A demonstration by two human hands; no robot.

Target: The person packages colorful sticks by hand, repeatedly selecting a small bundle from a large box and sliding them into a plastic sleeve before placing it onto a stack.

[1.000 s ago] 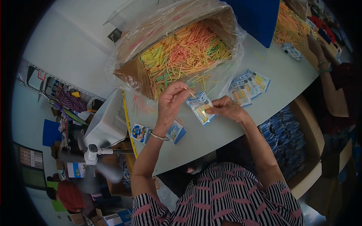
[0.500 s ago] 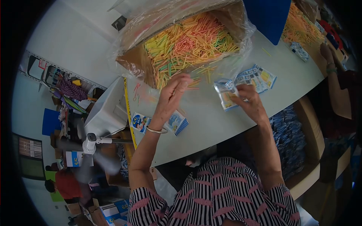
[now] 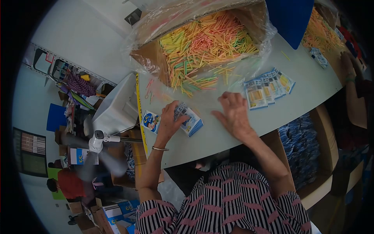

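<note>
My left hand (image 3: 168, 123) is at the left edge of a small pile of blue-and-white packets (image 3: 191, 121), thumb on top and fingers curled at the edge, gripping a packet. Another packet with a cartoon print (image 3: 151, 121) lies just left of that hand. My right hand (image 3: 235, 119) is over the table with its fingers apart and nothing in it. Right of it lies a fanned row of filled clear packets (image 3: 269, 89). Beyond both hands, a plastic-lined carton (image 3: 150, 58) holds many coloured sticks (image 3: 206, 41), some spilling over its near edge.
Yellow tape (image 3: 140, 113) runs along the left table edge (image 3: 175, 158). A fan (image 3: 96, 144) stands at the left. Below the right edge is a box of blue packets (image 3: 300, 150). A co-worker's arm (image 3: 354, 101) and more sticks (image 3: 321, 33) are at the right.
My right hand has let go of the filled packet, now in the fanned row, and moved left. My left hand has come down from near the sticks to the packet pile. The view has shifted slightly.
</note>
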